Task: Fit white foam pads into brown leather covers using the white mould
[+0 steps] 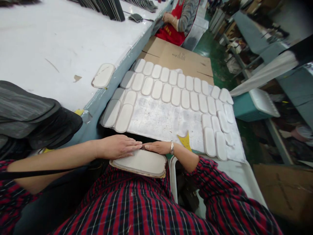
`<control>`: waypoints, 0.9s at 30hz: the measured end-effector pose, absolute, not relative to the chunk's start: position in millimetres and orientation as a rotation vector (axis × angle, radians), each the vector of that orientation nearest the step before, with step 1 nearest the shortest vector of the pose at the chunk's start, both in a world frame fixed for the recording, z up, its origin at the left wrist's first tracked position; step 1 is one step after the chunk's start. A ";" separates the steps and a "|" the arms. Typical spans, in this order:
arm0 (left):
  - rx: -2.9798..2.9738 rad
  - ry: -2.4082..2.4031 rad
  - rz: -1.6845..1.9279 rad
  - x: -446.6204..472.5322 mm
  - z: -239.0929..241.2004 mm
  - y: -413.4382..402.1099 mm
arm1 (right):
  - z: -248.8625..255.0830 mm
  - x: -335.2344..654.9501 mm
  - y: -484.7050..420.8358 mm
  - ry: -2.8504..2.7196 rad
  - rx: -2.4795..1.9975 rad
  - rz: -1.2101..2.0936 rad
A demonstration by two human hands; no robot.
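My left hand point(118, 146) lies flat, palm down, on the far edge of a white oval pad point(143, 163) with a tan rim that rests against my plaid shirt. My right hand point(158, 147), with a bracelet at the wrist, presses the same edge from the right, fingertips meeting the left hand's. Beyond them a white board point(161, 119) carries several rows of similar white oval pads point(171, 94). One more pad point(103, 75) lies alone on the white table point(61, 42) at the left.
A stack of dark grey soles point(36, 120) sits at the left. Cardboard point(176, 57) lies behind the board. A person in a red apron point(177, 21) works at the far end. A teal bin point(251, 104) stands at the right, a yellow scrap point(185, 141) near my wrist.
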State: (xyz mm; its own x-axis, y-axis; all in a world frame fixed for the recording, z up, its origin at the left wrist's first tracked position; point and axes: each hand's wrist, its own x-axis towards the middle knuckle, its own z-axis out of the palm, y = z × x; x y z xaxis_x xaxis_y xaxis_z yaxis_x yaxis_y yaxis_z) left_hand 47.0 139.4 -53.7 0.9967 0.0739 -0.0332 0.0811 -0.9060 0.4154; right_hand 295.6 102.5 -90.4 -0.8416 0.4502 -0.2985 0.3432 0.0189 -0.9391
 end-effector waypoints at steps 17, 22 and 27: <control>2.731 0.446 0.352 -12.4 -68.2 131.0 | -93.1 221.1 133.8 -2.370 -0.855 1.817; 2.731 0.504 0.330 -10.9 -63.5 126.7 | -84.3 243.4 122.5 -2.306 -0.924 1.916; 2.765 0.508 0.336 -0.6 -53.9 123.1 | -73.4 286.2 103.2 -2.112 -1.138 1.993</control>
State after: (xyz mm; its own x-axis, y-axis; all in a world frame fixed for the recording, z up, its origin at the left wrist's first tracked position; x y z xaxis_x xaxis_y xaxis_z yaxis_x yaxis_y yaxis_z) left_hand -0.6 123.1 -53.9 0.9096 0.3785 0.1717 0.3060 -0.8894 0.3395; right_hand 286.2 103.2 -73.4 -0.7337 0.5084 -0.4507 0.4793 -0.0828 -0.8737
